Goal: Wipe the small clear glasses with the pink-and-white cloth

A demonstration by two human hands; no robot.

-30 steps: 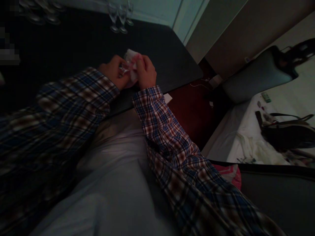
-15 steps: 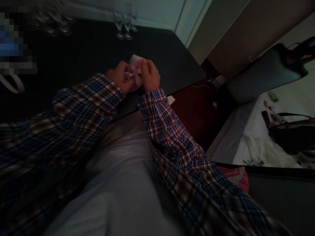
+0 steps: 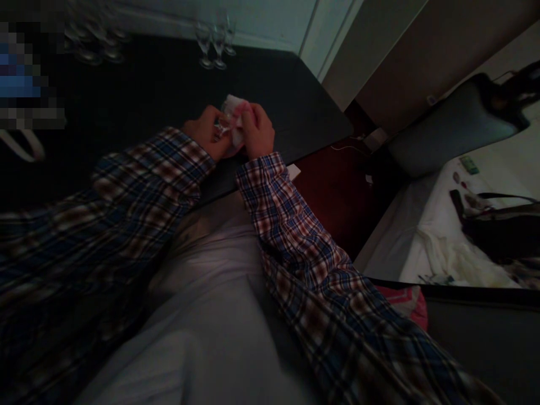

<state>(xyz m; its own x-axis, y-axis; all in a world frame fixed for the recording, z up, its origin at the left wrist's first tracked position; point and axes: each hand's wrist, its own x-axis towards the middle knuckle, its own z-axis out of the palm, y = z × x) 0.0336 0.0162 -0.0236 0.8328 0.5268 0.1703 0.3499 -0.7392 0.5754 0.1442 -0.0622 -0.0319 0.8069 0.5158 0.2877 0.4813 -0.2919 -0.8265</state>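
Both my hands meet above the near edge of a black table [image 3: 139,95]. My left hand [image 3: 208,136] is closed around a small clear glass [image 3: 222,127], of which only a glint shows between the fingers. My right hand [image 3: 257,133] is closed on a white cloth [image 3: 233,106] and presses it against the glass. Plaid sleeves cover both forearms. The room is dim, so the glass's shape is hard to make out.
Three stemmed glasses [image 3: 216,44] stand at the table's far edge, and several more glasses [image 3: 95,42] sit at the far left. A dark chair [image 3: 451,129] is to the right. A bed with a black bag [image 3: 498,230] lies at the right edge.
The view has shifted a little, so the hands sit slightly lower and to the right. Both hands keep their hold, with the cloth turning slightly against the glass.
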